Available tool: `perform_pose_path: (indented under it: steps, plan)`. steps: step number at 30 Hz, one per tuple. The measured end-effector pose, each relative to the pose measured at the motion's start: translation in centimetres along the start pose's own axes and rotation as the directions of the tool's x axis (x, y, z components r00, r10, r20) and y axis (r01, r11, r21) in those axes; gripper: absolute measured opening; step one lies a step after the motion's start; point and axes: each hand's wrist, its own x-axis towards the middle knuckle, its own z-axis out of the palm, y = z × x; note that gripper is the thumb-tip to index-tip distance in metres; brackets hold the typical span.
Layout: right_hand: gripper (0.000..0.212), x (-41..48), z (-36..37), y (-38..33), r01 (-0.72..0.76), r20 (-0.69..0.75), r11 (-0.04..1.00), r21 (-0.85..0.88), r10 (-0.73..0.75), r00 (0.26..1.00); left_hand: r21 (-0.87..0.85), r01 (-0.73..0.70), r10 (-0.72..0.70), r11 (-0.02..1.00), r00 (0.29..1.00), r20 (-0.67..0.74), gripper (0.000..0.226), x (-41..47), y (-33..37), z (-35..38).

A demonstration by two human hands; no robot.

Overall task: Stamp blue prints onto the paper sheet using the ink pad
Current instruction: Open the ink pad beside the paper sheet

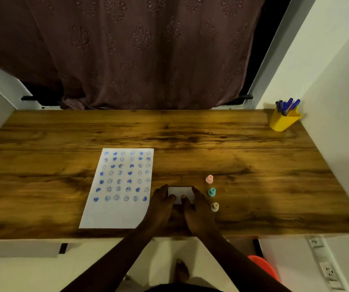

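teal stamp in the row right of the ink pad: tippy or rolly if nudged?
The teal stamp stands upright on its narrow end with a wider cap on top, so a sideways nudge would probably tip it. It looks round, so once down it may roll across the smooth wooden desk. It is small and looks like plastic, so probably light.

Dim warm light, soft focus, wide-angle bending at edges.

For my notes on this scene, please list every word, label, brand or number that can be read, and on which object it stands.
No readable text anywhere.
Paper sheet: only blue hearts and smiley faces; some round prints are too blurred to tell.
White ink pad box, three stamps, yellow pen cup: no label visible.
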Motion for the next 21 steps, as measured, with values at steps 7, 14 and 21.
perform_pose_path:
  steps: [7,14,21]
  plan:
    - [0.051,0.5,0.5,-2.9,0.03,-0.073,0.997,0.076,-0.024,0.997,-0.166,-0.007,-0.012,0.986,0.994,-0.109,0.04,0.4,0.0,-2.6]
    - [0.054,1.2,4.4,-9.7,0.183,-0.024,0.981,0.07,-0.182,0.983,-0.305,-0.083,-0.007,0.949,0.959,-0.283,0.045,1.3,-1.0,-10.2]
    - [0.055,1.4,12.7,-15.8,0.294,0.099,0.955,0.043,-0.297,0.95,-0.391,-0.111,-0.023,0.914,0.946,-0.323,0.042,1.2,-5.4,-19.8]
